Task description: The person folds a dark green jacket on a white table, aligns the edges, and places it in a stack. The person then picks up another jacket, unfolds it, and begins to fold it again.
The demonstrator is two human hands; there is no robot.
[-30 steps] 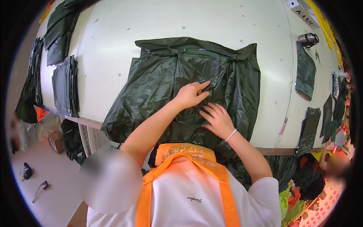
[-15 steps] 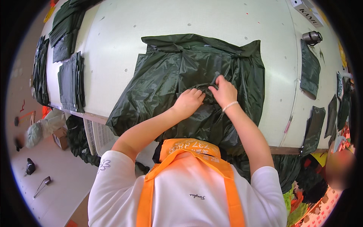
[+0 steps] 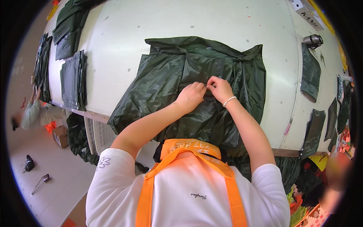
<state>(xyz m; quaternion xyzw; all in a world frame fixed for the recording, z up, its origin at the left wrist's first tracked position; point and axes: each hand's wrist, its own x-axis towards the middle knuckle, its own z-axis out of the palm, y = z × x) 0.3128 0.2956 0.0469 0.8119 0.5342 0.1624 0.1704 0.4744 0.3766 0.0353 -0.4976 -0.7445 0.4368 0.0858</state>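
A dark green, shiny garment (image 3: 159, 89) lies crumpled across the near part of the table, its lower part hanging over the edge toward my body. Near its middle my left hand (image 3: 190, 98) is closed, fingertips pinching a small bit of the green fabric. Touching it almost tip to tip, my right hand (image 3: 220, 90) pinches at the same spot, thumb against forefinger. The pinched piece is mostly hidden by my fingers. Above my hands, the garment's wide folded edge (image 3: 211, 47) stretches toward the far side.
Folded dark green stacks (image 3: 73, 81) lie on the pale table (image 3: 117, 41) at left, more folded pieces (image 3: 311, 72) at right. A metal flask (image 3: 313, 41) and white box (image 3: 307, 14) stand far right. Below the left edge is a white crate (image 3: 99, 134). A co-worker (image 3: 32, 113) reaches from the left.
My right hand has come down and left until its fingertips meet my left hand's, which rose slightly. At far left, the co-worker's hands now reach toward a dark stack.
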